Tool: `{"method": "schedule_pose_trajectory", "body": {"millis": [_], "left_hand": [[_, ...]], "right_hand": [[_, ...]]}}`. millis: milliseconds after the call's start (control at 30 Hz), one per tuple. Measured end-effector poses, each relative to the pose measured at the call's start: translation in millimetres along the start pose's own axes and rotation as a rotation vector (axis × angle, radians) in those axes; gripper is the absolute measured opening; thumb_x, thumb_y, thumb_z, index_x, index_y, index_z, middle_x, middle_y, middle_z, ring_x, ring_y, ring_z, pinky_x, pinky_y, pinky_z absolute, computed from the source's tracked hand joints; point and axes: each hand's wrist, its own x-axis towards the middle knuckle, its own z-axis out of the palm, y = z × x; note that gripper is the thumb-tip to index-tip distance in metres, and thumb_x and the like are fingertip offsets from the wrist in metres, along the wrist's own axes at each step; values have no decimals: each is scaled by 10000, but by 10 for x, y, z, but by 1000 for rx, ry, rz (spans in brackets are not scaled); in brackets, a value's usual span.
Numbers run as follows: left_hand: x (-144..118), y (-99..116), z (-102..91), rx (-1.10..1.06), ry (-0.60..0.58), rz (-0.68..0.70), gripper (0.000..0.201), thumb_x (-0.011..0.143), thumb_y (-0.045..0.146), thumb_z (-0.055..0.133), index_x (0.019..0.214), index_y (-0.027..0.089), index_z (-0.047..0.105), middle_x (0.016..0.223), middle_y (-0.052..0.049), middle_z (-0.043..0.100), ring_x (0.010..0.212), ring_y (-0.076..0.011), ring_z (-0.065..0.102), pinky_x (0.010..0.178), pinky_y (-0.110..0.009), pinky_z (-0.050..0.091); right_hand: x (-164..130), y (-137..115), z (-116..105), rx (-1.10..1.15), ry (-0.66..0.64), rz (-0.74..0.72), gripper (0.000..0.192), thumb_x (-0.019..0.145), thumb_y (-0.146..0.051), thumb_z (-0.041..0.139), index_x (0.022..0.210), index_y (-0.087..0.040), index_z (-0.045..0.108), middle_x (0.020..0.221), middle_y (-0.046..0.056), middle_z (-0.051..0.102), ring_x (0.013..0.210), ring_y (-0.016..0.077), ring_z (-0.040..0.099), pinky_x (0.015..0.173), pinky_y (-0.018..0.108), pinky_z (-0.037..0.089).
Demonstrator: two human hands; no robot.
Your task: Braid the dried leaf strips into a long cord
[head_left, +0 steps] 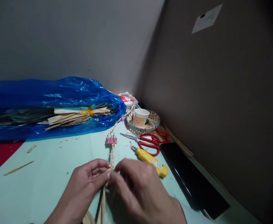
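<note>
A narrow braid of pale dried plant strips [112,154] runs away from me over the table. My left hand [88,180] pinches it at its near end, thumb against fingers. Just right of it, my right hand [142,183] is curled with thumb and forefinger together at the same spot, on the strips; it is slightly blurred, and its fingers partly cover the join. Loose unbraided strips [101,205] trail below toward me. Farther up, a pink binder clip [111,140] grips the braid, and the finished length continues toward the back.
To the right lie red-handled scissors [147,143], a yellow glue gun [152,161] and a black phone-like slab [192,177]. A paper cup [141,117] sits in a woven basket [155,124]. At left, a blue plastic bag [80,90] holds a tied strip bundle [73,116]. Walls stand behind and right.
</note>
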Motion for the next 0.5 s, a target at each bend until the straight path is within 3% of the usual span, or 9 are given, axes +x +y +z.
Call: {"method": "schedule_pose_trajectory", "body": {"millis": [67,133,200,300,400,500], "left_hand": [[-8,12,3,-31,0,-8,199,663,263,768,793,169,649,732,-18,723,705,-174,669,677,-252,490],[-7,7,4,-52,21,-2,201,652,246,776,791,171,652,739,-15,726,717,-177,679,677,-249,499],[2,-7,0,-50,26,14,192,645,225,778,785,172,657,742,-16,740,720,-177,688,680,-245,508],[18,-23,-6,-18,0,46,176,636,199,774,774,170,668,710,-17,756,703,-185,701,674,-247,519],[13,-15,-3,56,0,64,145,640,179,751,770,179,686,666,-6,759,671,-199,701,653,-257,516],[-21,18,4,216,41,134,82,689,190,707,771,193,706,708,-2,767,720,-215,702,687,-262,500]], "right_hand": [[26,7,-61,42,42,25,145,918,-336,515,932,-209,582,880,33,632,825,179,567,691,266,395],[50,39,-56,73,-31,43,113,908,-299,539,953,-205,582,906,39,633,848,181,563,705,266,390],[66,66,-21,96,-111,55,102,931,-254,494,941,-208,584,897,40,635,829,172,564,688,256,385],[82,72,14,126,-125,32,167,961,-247,439,909,-196,590,864,46,639,819,166,566,681,247,384],[93,62,22,153,-142,-23,202,960,-216,424,881,-171,605,804,48,651,799,161,573,691,243,391],[78,63,42,115,-130,-37,197,937,-164,414,933,-163,611,877,71,659,860,176,580,709,250,400]]}}
